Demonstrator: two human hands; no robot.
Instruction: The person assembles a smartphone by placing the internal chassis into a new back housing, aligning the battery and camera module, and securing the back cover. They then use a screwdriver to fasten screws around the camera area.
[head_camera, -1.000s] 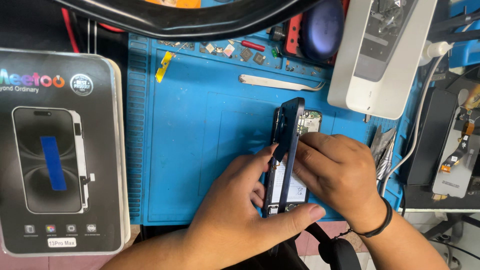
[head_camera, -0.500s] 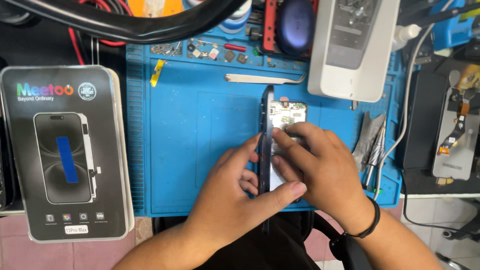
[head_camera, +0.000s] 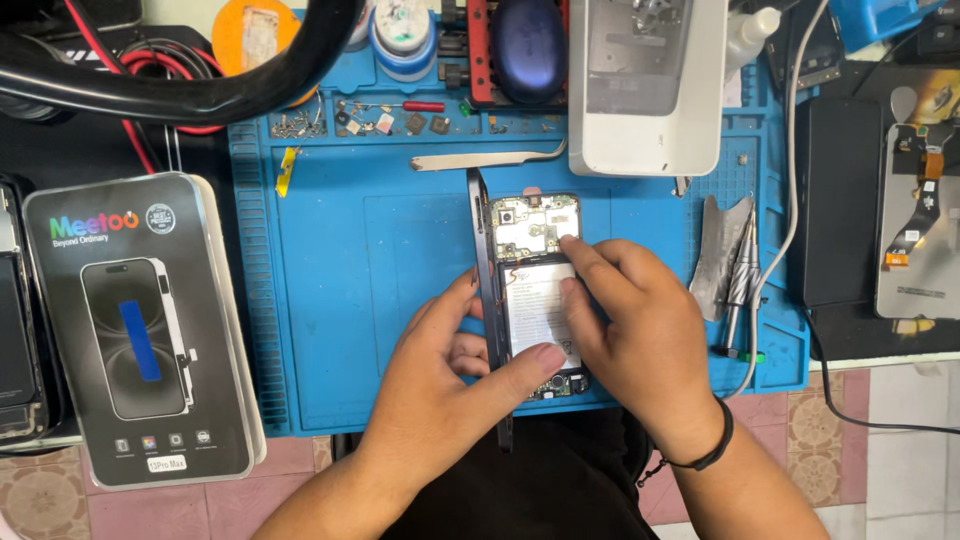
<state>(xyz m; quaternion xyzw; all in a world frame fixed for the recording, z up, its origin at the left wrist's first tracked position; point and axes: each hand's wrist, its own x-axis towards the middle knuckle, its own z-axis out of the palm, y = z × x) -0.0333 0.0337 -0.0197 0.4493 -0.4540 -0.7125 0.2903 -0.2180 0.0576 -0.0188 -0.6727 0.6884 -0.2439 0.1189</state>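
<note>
Opened phone (head_camera: 535, 300): lies face-up in the middle of the blue work mat (head_camera: 330, 300), back cover off, circuit board at the far end, white-labelled battery (head_camera: 538, 312) below it.
Detached panel (head_camera: 488, 300): dark, thin, stands on edge along the phone's left side, touching it; its near end reaches past the mat's front edge.
Left hand (head_camera: 450, 390): fingers curled loosely around the upright panel; thumb lies across the lower part of the battery. Fingers partly closed, steadying panel and phone.
Right hand (head_camera: 630, 330): palm down over the phone's right side; index finger (head_camera: 578, 255) extended to the top edge of the battery, other fingers bent onto the battery face. Nothing pinched that can be made out. Black band on the wrist.
Retail box (head_camera: 140, 325): tall, rounded, grey-black, left of the mat on the counter; pictures a phone screen with a blue tab; multicoloured lettering at top, row of small icons and a white oval sticker at bottom.
Tweezers (head_camera: 490, 158): silver, flat on the mat beyond the phone.
Yellow tag (head_camera: 287, 170): narrow strip, upper left of the mat.
White device (head_camera: 648, 80): boxy, upper right of the mat.
Screwdrivers (head_camera: 740, 275): right edge of the mat, beside a grey wrapper.
Spare phone assembly (head_camera: 920, 220): far right, on a dark pad.
</note>
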